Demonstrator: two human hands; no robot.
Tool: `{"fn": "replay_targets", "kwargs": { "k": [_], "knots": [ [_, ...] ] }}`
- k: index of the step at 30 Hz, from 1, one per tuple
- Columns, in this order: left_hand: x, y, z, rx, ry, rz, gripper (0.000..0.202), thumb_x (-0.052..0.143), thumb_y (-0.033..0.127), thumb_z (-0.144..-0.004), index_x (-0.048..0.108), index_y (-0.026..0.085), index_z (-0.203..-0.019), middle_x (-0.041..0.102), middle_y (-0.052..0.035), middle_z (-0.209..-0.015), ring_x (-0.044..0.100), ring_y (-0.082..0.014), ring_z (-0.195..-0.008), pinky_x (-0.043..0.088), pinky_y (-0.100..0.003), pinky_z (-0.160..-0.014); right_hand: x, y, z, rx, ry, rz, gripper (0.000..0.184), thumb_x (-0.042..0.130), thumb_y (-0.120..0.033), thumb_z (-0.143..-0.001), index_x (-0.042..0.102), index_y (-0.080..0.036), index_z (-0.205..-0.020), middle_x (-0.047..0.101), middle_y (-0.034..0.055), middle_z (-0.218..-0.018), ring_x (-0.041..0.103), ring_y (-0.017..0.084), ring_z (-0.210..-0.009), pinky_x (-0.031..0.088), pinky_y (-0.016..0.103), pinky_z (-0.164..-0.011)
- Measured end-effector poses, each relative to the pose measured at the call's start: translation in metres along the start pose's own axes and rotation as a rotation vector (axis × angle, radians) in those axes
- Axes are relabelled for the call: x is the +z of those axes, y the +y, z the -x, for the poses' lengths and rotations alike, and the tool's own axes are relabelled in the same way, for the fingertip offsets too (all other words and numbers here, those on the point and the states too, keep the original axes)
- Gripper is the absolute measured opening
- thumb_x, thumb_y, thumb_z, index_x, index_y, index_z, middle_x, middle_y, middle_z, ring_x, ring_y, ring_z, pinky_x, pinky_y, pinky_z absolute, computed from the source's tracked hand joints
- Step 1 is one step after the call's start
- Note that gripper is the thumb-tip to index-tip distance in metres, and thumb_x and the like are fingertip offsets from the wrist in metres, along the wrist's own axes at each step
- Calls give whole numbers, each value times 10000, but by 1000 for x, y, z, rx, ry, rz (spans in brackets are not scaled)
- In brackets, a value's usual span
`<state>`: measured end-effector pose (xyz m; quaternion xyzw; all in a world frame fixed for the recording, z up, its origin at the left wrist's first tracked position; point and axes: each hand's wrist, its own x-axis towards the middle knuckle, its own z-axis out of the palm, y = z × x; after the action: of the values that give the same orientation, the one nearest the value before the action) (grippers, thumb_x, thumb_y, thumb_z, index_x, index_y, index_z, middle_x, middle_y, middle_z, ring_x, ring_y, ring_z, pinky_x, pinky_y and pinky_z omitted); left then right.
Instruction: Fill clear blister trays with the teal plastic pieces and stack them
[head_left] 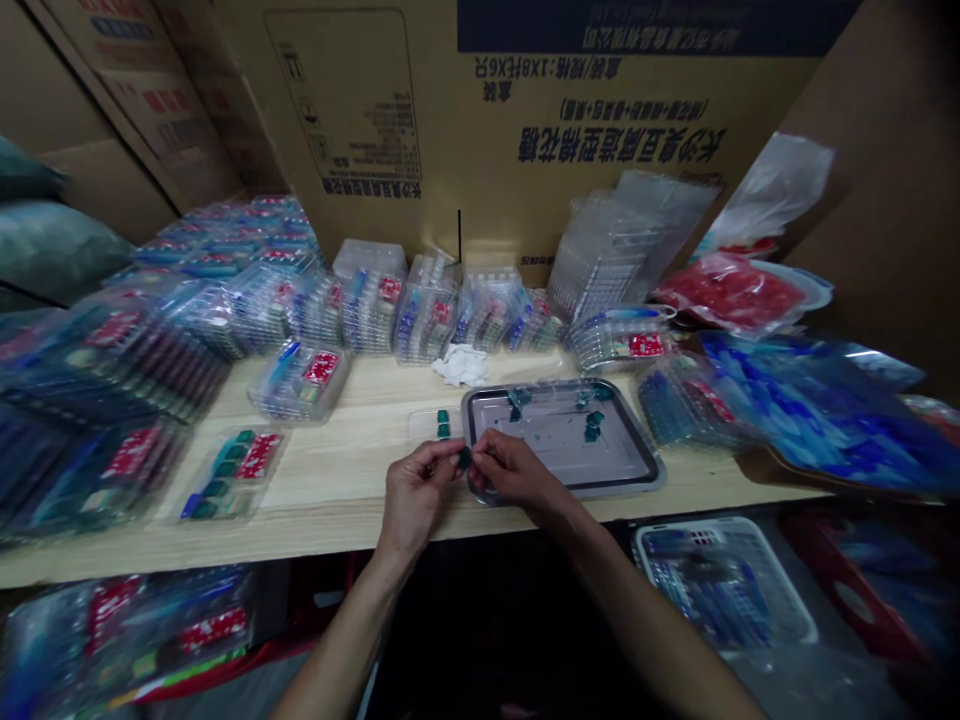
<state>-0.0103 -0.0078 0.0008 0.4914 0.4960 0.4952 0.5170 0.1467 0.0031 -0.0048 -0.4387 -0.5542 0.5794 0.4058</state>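
My left hand [415, 492] and my right hand [514, 473] meet at the front edge of the wooden table [337, 470]. Together their fingertips pinch a small dark green piece [465, 458]. Just behind them lies a metal tray [645, 462] with several more green pieces [592, 425] scattered on it. A clear blister tray [421, 425] left of the metal tray holds two green pieces [443, 423].
A filled blister pack [234, 473] lies to the left, another [301, 378] behind it. Rows of packed blisters [420, 310] line the back under a cardboard box [525, 110]. Empty clear blisters [615, 250], red [731, 292] and blue [810, 400] bags sit right. A white basket [724, 585] stands below.
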Motion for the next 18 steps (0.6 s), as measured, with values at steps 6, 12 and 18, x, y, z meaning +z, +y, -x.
{"fn": "replay_targets", "kwargs": {
  "k": [6, 12, 18],
  "knots": [
    [2, 4, 1, -73, -11, -18, 259, 770, 313, -690, 756, 156, -895, 742, -46, -798, 646, -145, -699, 500, -244, -681, 5, 4, 2, -145, 124, 400, 54, 510, -179, -772, 500, -212, -731, 546, -34, -627, 479, 119, -589, 339, 231, -565],
    [-2, 3, 0, -190, -26, 70, 267, 774, 254, -648, 741, 141, -887, 717, -21, -716, 639, -125, -640, 509, -237, -652, 2, 14, -1, -41, 44, 218, 62, 501, -206, -788, 509, -212, -726, 562, -39, -572, 491, 113, -528, 352, 219, -519],
    [-8, 13, -1, -344, -60, 364, 280, 814, 299, -637, 764, 126, -851, 746, -94, -932, 682, -160, -802, 555, -289, -797, 2, 9, -4, -44, 87, 186, 57, 519, -236, -801, 506, -213, -750, 551, -45, -575, 500, 111, -525, 385, 223, -533]
  ]
}}
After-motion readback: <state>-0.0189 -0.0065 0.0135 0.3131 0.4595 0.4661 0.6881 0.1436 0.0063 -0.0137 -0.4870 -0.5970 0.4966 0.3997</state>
